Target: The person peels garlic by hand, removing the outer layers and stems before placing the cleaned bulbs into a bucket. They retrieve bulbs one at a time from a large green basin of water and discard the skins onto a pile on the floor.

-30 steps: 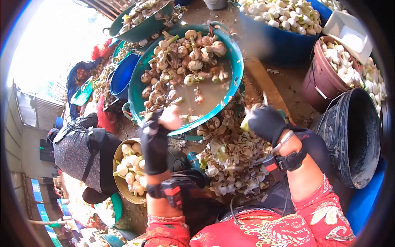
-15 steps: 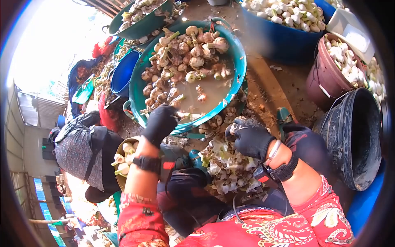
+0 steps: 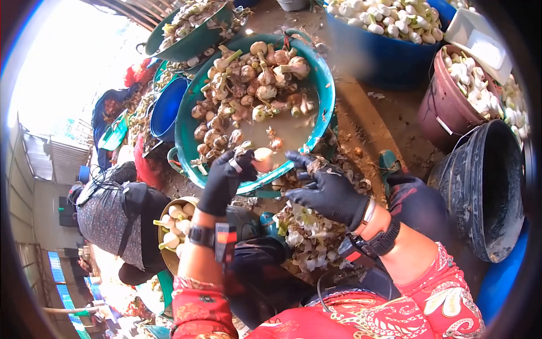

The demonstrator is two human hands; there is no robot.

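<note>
Black-gloved left hand [image 3: 230,176] pinches a garlic bulb [image 3: 263,160], which pokes toward the right hand [image 3: 332,193], half spread and seemingly holding nothing. It's probably light, hard, maybe slippery; hold its fat middle.

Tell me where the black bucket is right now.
In the head view, the black bucket stands near the right edge, just below the maroon bucket of white garlic bulbs, right of the person's right hand.

left hand [image 3: 227,176] curled, right hand [image 3: 334,196] loosely splayed
</note>
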